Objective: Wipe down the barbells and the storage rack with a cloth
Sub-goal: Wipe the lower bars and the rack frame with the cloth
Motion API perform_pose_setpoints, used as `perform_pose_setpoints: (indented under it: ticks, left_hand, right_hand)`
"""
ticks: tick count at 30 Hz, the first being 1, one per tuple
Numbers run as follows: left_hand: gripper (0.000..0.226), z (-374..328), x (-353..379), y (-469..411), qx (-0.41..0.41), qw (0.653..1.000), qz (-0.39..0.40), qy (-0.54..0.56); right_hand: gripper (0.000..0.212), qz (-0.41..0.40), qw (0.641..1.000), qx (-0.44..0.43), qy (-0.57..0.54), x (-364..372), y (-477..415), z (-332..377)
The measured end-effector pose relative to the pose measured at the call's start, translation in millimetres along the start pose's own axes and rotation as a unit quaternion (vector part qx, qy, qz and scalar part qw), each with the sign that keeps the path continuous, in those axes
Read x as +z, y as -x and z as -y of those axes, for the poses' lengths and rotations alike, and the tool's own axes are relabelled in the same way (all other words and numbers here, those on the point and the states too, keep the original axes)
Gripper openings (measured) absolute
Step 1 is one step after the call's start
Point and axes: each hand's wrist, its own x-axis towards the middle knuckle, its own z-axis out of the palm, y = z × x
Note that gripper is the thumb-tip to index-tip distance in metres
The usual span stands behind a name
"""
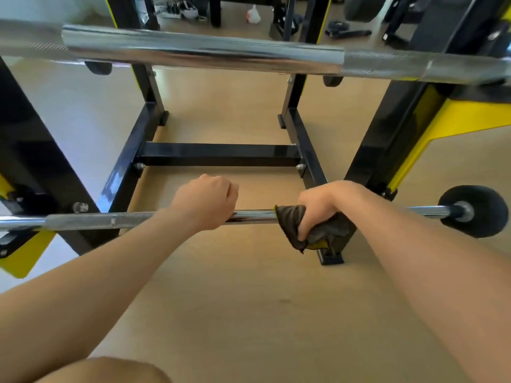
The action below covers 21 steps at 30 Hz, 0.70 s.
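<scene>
A chrome barbell [110, 220] lies low across the black and yellow storage rack [218, 154], with a black round weight [475, 211] on its right end. My left hand [206, 201] grips the bar near its middle. Just to the right, my right hand [322, 205] holds a dark grey cloth [290, 219] wrapped around the same bar. A second, thicker chrome barbell [201, 49] rests higher on the rack, across the top of the view.
The rack's black base rails and crossbar stand on a light wooden floor [249, 313]. Yellow side plates [467, 117] flank both ends. More gym gear and a white bag [253, 15] lie at the back. My knee [110, 371] shows at the bottom.
</scene>
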Motion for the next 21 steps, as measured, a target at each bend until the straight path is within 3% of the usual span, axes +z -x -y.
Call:
perform_pose_setpoints:
  ticks: [6,10,12,15,19,21]
  left_hand:
    - [0.029,7,12,-9,-0.001,1.0,0.028,0.0]
    - [0.035,44,16,0,-0.056,0.998,-0.001,0.031]
    - [0.04,59,11,11,-0.093,0.993,-0.031,0.067]
    - [0.021,75,3,24,-0.125,0.978,-0.04,0.165]
    - [0.051,106,-12,33,-0.148,0.969,-0.113,0.165]
    - [0.055,122,-15,37,-0.152,0.963,-0.144,0.168]
  right_hand:
    - [0.036,-0.061,0.997,-0.046,-0.014,11,-13,9]
    - [0.013,-0.164,0.966,-0.184,-0.074,23,-11,71]
    - [0.018,-0.22,0.946,-0.233,-0.038,23,-20,112]
    - [0.027,-0.264,0.928,-0.261,0.03,21,-34,153]
    - [0.036,-0.319,0.9,-0.283,0.093,20,-41,195]
    - [0.04,-0.335,0.885,-0.298,0.125,19,-43,220]
